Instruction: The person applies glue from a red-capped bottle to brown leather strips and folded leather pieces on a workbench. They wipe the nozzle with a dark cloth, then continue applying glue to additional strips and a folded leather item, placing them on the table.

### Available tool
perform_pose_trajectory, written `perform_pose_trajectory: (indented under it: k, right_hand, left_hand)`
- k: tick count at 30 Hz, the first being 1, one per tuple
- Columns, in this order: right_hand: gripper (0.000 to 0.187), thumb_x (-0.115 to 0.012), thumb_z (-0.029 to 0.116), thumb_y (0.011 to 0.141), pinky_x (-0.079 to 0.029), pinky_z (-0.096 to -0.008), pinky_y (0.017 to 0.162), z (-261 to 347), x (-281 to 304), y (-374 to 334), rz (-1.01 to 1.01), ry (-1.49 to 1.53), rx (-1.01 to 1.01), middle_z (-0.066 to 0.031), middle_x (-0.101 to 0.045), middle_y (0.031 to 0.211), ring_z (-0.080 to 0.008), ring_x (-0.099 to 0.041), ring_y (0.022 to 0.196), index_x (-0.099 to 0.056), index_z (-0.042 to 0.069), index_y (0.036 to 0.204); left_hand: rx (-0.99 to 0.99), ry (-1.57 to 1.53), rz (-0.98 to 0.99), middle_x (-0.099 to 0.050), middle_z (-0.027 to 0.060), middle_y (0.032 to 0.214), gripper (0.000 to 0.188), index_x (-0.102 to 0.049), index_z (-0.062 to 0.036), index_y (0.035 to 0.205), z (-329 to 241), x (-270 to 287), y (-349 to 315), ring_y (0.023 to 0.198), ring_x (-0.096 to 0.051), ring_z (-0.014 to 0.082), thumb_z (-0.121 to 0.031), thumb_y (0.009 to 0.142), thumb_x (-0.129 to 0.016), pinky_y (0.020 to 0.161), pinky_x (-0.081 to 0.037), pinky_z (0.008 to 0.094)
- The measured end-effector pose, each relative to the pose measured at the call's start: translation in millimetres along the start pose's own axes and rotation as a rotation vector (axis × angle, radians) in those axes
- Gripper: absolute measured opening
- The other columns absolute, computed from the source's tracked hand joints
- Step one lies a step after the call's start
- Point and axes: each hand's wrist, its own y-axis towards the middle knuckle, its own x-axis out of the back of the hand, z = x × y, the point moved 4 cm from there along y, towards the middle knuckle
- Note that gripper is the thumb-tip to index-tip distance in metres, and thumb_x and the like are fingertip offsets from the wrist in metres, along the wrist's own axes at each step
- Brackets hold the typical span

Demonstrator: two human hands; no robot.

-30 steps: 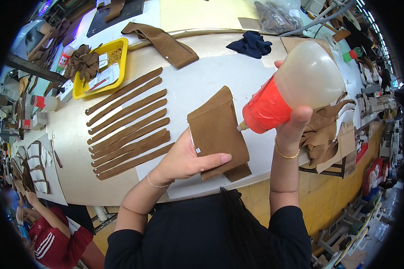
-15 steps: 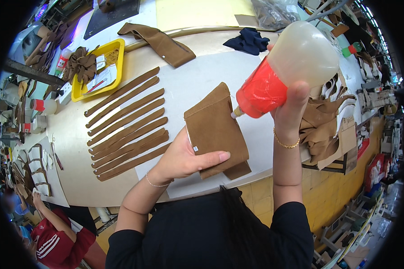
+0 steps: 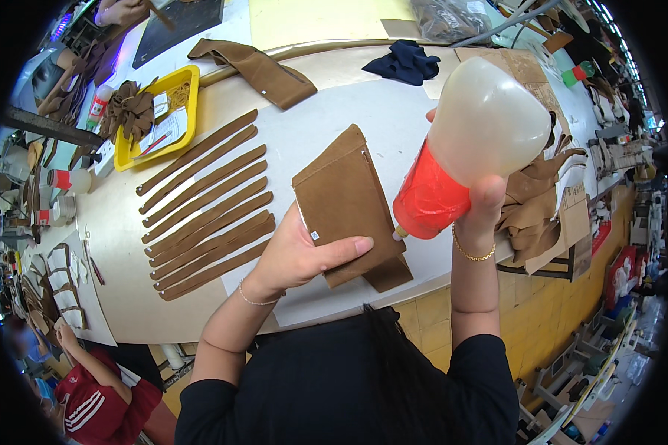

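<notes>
My left hand (image 3: 298,256) grips a folded brown leather-like piece (image 3: 346,204), thumb on top and fingers underneath. A small white label sits on the piece near that thumb. Tilted nozzle-down in my right hand (image 3: 485,204) is a translucent squeeze bottle (image 3: 490,122) with red tape round its neck end. Its nozzle is at the right edge of the brown piece, towards the lower corner. Most of my right fingers are hidden behind the bottle. Left of my left hand, several narrow brown strips (image 3: 208,196) lie side by side on the table.
A yellow tray (image 3: 194,111) holds brown scraps, rubber bands and papers. Beyond the strips lies a long brown piece (image 3: 263,70), with a dark blue cloth (image 3: 404,63) further right. Brown pieces (image 3: 534,215) are heaped at the right. A co-worker's red sleeve (image 3: 100,378) shows lower left.
The squeeze bottle has come nearer to me, its nozzle travelling down the brown piece's right edge. The piece has shifted slightly left. Another person's hand has appeared at the top left.
</notes>
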Motion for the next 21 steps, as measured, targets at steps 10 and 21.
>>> perform_pose_trajectory:
  k: [10,21]
  right_hand:
    - [0.102,-0.058,0.076,0.072,-0.058,-0.0324,0.057,0,24,6,-0.020,0.469,-0.112,-0.0177,-0.059,0.100,-0.0229,-0.066,0.071,-0.041,-0.010,0.124]
    - [0.093,-0.052,0.074,0.079,-0.059,-0.0365,0.064,2,27,40,-0.214,0.284,0.119,-0.0133,-0.061,0.093,-0.0214,-0.066,0.076,-0.044,-0.006,0.124]
  left_hand:
    - [0.019,-0.156,-0.130,-0.068,0.0049,0.096,0.026,-0.061,0.0020,0.107,4,9,5,0.084,-0.063,0.0094,-0.009,0.085,-0.069,0.075,-0.051,0.0243]
    - [0.045,0.184,-0.008,-0.063,0.0072,0.107,0.042,-0.055,0.0007,0.116,8,20,23,0.098,-0.058,0.0152,-0.017,0.082,-0.073,0.086,-0.048,0.0308]
